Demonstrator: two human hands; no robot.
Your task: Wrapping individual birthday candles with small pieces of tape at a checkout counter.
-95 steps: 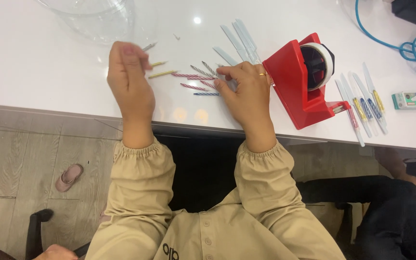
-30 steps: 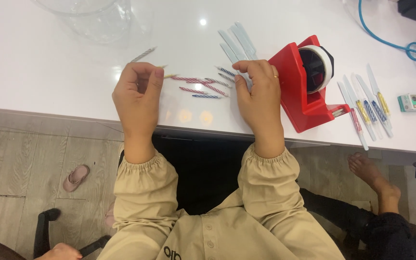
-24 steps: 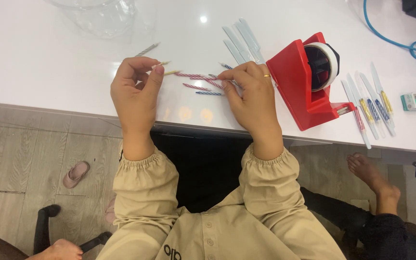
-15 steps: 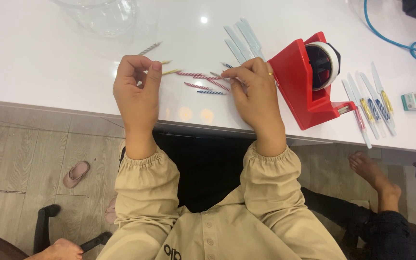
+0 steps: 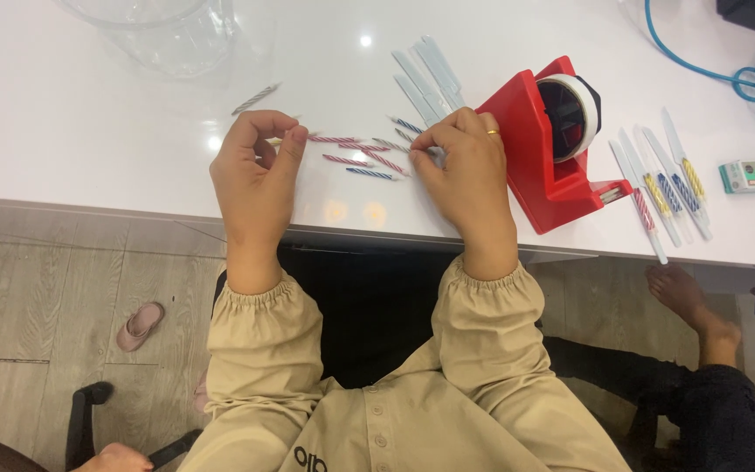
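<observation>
I wear a beige, buttoned shirt with long sleeves, elastic-gathered at both wrists just behind my left hand and right hand. A gold ring circles one right finger, perhaps the ring finger.

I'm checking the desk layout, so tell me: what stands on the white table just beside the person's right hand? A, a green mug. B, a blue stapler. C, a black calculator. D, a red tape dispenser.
D: a red tape dispenser with a white roll in it stands on the white table right next to the right hand, which rests by the small striped candles.
</observation>
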